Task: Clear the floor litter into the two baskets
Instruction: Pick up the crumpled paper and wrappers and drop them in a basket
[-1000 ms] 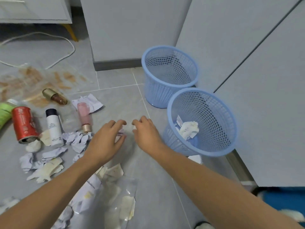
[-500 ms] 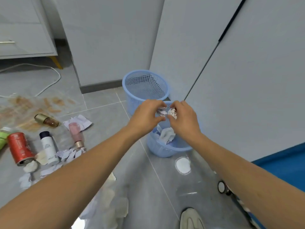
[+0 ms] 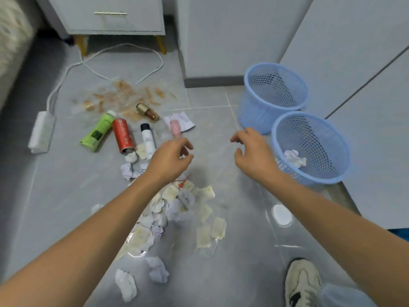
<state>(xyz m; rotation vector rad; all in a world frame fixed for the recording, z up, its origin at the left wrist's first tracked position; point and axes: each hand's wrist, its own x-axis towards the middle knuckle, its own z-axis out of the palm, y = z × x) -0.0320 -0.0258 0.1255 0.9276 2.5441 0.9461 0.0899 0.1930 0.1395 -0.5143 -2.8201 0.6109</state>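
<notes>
left hand (image 3: 169,159): hovers above the floor, fingers loosely curled, nothing visibly held; the fingertips are blurred, so a small scrap there cannot be ruled out.
right hand (image 3: 254,155): hovers just left of the near basket, fingers loosely bent and spread, holding nothing.
near basket (image 3: 342,151): blue mesh, upright, beside the cabinet wall; one crumpled paper wad (image 3: 295,158) lies inside.
far basket (image 3: 254,107): blue mesh, upright, touching or just behind the near one; no litter visible in it.
paper heap (image 3: 183,207): crumpled paper and flat clear sachets in a loose pile, directly below and toward the viewer from the left hand, partly hidden by the left forearm.
stray wads (image 3: 141,278): more crumpled paper lower on the floor, well apart from both hands.
bottle row: green tube (image 3: 97,131), red can (image 3: 122,136), white bottle (image 3: 147,140), pink bottle (image 3: 176,127), gold-capped bottle (image 3: 147,111); all lie on their sides to the left of and beyond the left hand, with the first four having long axes running roughly away from the viewer.
deciding relation: the heap sits under the left hand and left of the right; the left hand is nearer it and the bottles, the right hand nearer the baskets.
judgement: most litter is still on the floor; a next pick likely means reaching down and back toward the heap, then carrying rightward to a basket.
</notes>
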